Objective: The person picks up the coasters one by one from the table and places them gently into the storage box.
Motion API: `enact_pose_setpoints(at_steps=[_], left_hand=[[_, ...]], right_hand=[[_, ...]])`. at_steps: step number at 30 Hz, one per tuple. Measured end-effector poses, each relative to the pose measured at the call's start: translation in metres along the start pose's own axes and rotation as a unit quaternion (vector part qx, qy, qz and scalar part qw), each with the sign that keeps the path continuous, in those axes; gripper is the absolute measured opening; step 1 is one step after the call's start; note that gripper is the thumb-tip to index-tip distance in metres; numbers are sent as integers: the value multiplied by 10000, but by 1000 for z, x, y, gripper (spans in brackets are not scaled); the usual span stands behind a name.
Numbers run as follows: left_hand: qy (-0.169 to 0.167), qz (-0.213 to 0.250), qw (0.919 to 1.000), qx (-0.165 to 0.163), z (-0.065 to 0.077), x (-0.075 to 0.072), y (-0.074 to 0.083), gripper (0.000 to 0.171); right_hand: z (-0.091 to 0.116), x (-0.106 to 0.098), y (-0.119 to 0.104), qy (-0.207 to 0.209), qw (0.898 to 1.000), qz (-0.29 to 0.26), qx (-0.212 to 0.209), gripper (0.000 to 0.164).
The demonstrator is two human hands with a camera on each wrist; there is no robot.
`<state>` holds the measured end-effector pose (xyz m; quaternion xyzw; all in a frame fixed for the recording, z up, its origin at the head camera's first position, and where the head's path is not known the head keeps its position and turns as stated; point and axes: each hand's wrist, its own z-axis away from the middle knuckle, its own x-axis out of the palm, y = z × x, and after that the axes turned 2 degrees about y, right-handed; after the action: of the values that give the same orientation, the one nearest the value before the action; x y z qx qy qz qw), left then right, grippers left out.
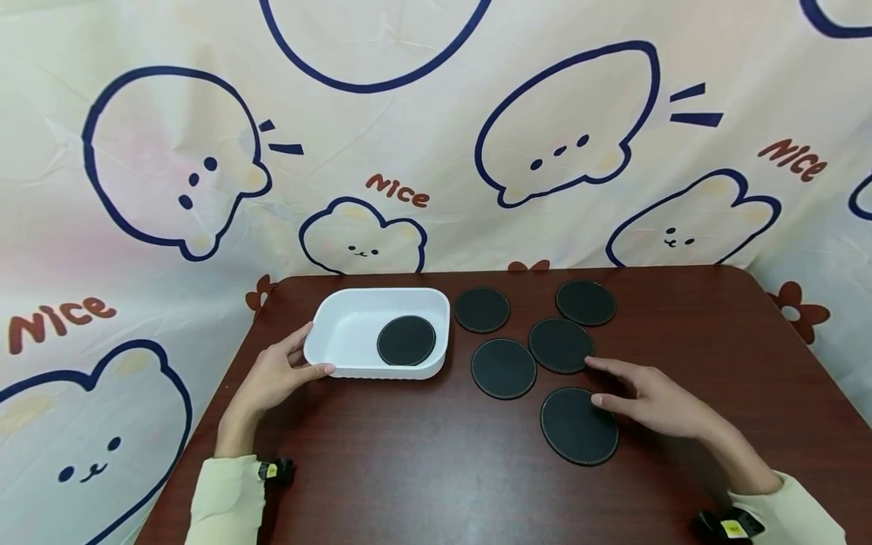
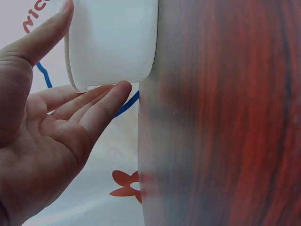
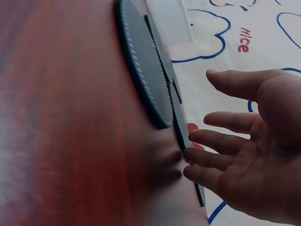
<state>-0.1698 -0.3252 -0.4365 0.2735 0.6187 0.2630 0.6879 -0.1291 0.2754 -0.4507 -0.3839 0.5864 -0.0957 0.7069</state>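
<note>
A white plastic tray [image 1: 347, 325] stands toward the back left of the table, one black round coaster [image 1: 406, 341] lying in it. My left hand [image 1: 275, 372] grips the tray's left end, thumb on the near rim and fingers at the far corner; the left wrist view shows the fingertips against the tray wall [image 2: 113, 42]. To the right of the tray, several black coasters with stitched edges lie flat. My right hand [image 1: 654, 397] hovers with fingers extended beside the nearest coaster [image 1: 579, 435], thumb over its edge, fingertips by the middle coaster [image 1: 562, 346]. It holds nothing.
More coasters lie behind and to the left, including the back right coaster [image 1: 586, 303], the back left coaster [image 1: 482, 309] and the one at front left [image 1: 504, 369]. The dark wood table [image 1: 436, 469] ends at a printed cloth backdrop [image 1: 450, 136].
</note>
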Motion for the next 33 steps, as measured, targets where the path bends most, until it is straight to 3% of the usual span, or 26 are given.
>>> enact_pose_setpoints(at_steps=[12, 20, 26, 33], left_hand=[[11, -64, 10000, 9, 0, 0, 0, 108], [8, -2, 10000, 59, 0, 0, 2, 108], [2, -64, 9999, 134, -2, 1, -3, 109], [47, 15, 9999, 129, -1, 0, -4, 110]], right_hand=[[3, 15, -14, -403, 9976, 486, -290, 72], [1, 21, -21, -274, 9952, 901, -267, 71], [0, 20, -20, -53, 9974, 676, -248, 76], [-1, 12, -13, 116, 9993, 289, 217, 70]])
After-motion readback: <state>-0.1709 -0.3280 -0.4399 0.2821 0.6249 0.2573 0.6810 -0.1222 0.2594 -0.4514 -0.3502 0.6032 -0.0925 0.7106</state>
